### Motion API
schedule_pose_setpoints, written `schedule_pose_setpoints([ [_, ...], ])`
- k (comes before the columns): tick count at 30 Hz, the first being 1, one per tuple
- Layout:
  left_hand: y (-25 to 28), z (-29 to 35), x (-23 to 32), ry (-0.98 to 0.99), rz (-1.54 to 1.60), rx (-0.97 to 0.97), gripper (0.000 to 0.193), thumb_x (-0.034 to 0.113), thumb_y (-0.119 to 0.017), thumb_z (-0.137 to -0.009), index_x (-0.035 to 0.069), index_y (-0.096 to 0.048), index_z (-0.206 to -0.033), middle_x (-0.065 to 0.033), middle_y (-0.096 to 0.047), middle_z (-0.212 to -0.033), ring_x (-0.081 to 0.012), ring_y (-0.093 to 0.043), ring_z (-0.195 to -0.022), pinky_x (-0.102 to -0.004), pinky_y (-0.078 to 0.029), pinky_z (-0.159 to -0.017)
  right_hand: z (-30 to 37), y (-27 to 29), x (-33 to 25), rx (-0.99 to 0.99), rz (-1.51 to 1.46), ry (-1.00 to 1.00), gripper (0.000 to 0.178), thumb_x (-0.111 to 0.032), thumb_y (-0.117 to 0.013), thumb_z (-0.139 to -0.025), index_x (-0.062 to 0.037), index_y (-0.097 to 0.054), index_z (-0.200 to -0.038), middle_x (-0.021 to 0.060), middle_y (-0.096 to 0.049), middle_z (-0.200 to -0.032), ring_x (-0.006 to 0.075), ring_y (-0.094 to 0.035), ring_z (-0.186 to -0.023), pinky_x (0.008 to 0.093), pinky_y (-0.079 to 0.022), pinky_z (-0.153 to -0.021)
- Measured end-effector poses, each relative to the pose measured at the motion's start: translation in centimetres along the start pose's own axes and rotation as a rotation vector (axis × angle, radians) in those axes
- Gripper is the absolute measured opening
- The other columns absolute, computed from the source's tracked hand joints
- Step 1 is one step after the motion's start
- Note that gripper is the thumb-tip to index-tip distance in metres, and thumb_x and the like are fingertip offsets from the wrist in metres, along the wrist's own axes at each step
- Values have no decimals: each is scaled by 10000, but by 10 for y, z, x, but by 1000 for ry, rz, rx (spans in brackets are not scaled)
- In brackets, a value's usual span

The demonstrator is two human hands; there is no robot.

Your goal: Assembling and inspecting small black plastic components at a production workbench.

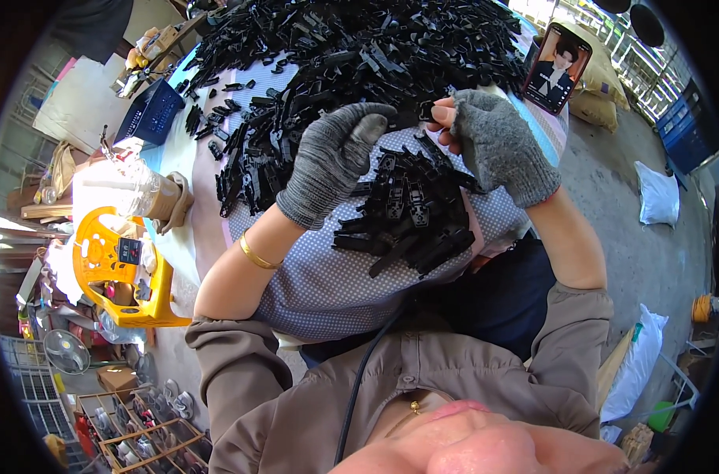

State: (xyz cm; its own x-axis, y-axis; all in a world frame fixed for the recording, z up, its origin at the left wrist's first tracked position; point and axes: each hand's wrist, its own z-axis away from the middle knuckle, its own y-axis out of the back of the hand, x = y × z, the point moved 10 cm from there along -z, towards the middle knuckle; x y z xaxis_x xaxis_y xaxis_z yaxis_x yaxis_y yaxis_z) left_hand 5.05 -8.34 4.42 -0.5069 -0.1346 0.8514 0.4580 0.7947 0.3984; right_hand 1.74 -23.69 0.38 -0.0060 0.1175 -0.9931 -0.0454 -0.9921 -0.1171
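A ridged grey glove covers my left hand (pixel 333 158), whose fingers curl together with the thumb over the near edge of the big pile. What they hold, if anything, blends into the dark pieces behind. My right hand (pixel 498 142), in a grey glove with bare fingertips, pinches a small black plastic part (pixel 426 111). Only a little space separates the two hands. Below them a smaller heap of black plastic parts (pixel 411 209) lies on the dotted tablecloth (pixel 316 272). Beyond both hands spreads a large pile of similar black parts (pixel 351 47).
A phone (pixel 558 68) stands at the table's right edge. On the left are a blue basket (pixel 152 113), a plastic jug (pixel 142 193) and a yellow chair (pixel 110 265). Sacks (pixel 600 75) and a white bag (pixel 657 193) lie to the right.
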Motion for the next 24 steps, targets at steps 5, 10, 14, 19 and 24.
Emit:
schedule_pose_setpoints([
  [5,-4,3,-7,119,5,-39,200,157,-557,-882,13,-632,-999,-96,-654,-809,-121,-600,-729,-261,-487,-678,7,-9,-13,-38,279,33,276,-246,-622,-847,-12,-629,-994,30,-607,-752,84,-571,-657,208,-480,-599],
  [10,-8,3,-6,105,-251,-126,217,206,-574,-872,29,-640,-978,-107,-625,-704,-157,-580,-611,-284,-470,-592,8,-10,-11,-34,350,-4,301,-279,-638,-833,-22,-635,-990,24,-603,-745,80,-571,-646,212,-480,-597],
  [14,-8,5,-5,24,-250,-101,243,236,-575,-881,20,-621,-983,-13,-558,-638,-68,-512,-594,-218,-440,-562,12,-14,-17,-23,329,48,280,-265,-631,-838,-18,-640,-971,28,-602,-741,79,-575,-638,206,-488,-604],
  [19,-10,5,13,-134,-428,-98,204,218,-566,-871,40,-636,-942,-135,-592,-642,-260,-582,-541,-338,-469,-533,16,-17,-14,15,227,62,232,-219,-619,-848,-15,-641,-957,39,-606,-744,74,-574,-631,204,-495,-610],
  [24,-23,10,21,-177,-311,-198,224,228,-564,-875,18,-623,-924,-117,-577,-647,-212,-554,-558,-315,-458,-550,14,-28,-33,-226,539,391,312,-307,-591,-861,-12,-639,-952,51,-609,-762,134,-591,-709,281,-503,-667],
])
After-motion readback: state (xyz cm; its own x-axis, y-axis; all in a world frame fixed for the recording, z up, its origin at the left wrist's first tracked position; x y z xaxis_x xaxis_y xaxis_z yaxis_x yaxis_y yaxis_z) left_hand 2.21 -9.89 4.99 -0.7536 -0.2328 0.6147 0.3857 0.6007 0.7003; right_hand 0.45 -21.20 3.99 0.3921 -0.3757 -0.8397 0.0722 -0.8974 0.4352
